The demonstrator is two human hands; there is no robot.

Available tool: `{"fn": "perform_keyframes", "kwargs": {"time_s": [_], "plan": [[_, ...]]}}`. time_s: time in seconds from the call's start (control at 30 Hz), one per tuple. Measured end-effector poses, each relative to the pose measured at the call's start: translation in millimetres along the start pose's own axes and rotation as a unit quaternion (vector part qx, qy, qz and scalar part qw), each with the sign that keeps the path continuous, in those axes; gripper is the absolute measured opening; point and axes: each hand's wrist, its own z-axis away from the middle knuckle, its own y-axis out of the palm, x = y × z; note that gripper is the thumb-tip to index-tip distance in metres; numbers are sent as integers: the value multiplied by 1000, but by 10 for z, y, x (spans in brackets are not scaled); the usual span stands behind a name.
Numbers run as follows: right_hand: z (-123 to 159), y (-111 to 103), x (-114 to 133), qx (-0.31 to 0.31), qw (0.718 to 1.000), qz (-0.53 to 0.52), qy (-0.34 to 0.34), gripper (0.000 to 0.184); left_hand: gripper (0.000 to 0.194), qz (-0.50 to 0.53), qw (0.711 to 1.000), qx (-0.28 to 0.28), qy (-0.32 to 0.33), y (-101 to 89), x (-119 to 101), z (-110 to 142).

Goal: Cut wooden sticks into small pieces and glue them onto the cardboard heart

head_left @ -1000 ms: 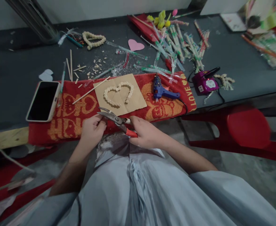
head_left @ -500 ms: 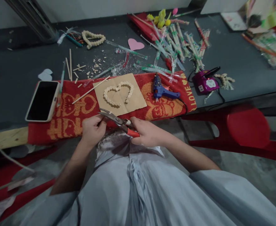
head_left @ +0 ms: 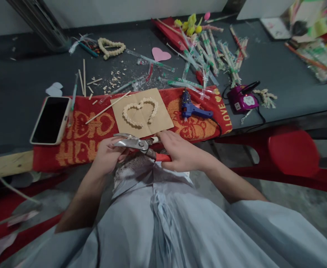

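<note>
My right hand (head_left: pixel 181 150) is wrapped around the orange-red handles of a pair of pruning shears (head_left: pixel 141 145). Their metal blades point left and stand apart, reaching over the fingers of my left hand (head_left: pixel 107 154). That hand is closed in a pinch beside the blades, and whatever it grips is too small or hidden to name. Just beyond lies a sheet of brown paper (head_left: pixel 165 119) bearing a heart outline of small pale pieces (head_left: pixel 132 121), with a gap at its lower point. A thin wooden stick (head_left: pixel 107 108) rests partly across the paper's left edge.
Beneath the paper is a red towel (head_left: pixel 93 143), with a phone (head_left: pixel 51 120) on its left and a blue glue gun (head_left: pixel 194 109) on its right. Cut stick bits (head_left: pixel 113 80), wrapped chopsticks (head_left: pixel 208 48) and a purple device (head_left: pixel 241 99) lie on the dark table. A red stool (head_left: pixel 293 150) stands right.
The shears have turned more level, and their blades now spread wider over my left fingers. My right hand has shifted slightly right and away from me. Things on the table stay put.
</note>
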Motion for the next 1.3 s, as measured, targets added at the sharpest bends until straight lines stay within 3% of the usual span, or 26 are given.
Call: {"fn": "perform_keyframes", "kwargs": {"time_s": [0.17,0.23,0.3,0.37,0.43,0.5,0.53,0.6,0.67,0.9,1.1,1.3], "plan": [[-36,49,88,18,998,-12,59,50,35,-17,999,-38,-22,-9,15,0],[-49,84,118,18,997,-20,78,44,33,-76,995,-57,-17,-16,18,3],[-57,121,133,12,995,-34,93,40,30,-201,976,-77,27,-11,7,14],[-60,155,138,5,993,-54,106,38,24,-376,914,-114,105,13,-5,33],[-57,180,135,-2,990,-73,119,36,19,-526,817,-157,175,42,-1,53],[-50,190,131,-4,987,-98,127,31,20,-607,739,-188,222,52,28,62],[-46,190,127,-1,985,-115,128,28,22,-627,716,-192,240,44,48,59],[-37,181,120,14,979,-154,129,25,26,-641,695,-181,273,4,90,41],[-32,168,113,28,975,-178,133,26,31,-631,699,-160,297,-49,119,12],[-31,144,99,47,976,-167,128,29,32,-559,755,-136,314,-128,114,-47],[-65,80,76,74,977,-163,114,30,27,-520,780,-122,328,-151,81,-68],[-158,21,102,90,978,-163,94,31,26,-481,786,-129,365,-205,32,-97]]}}
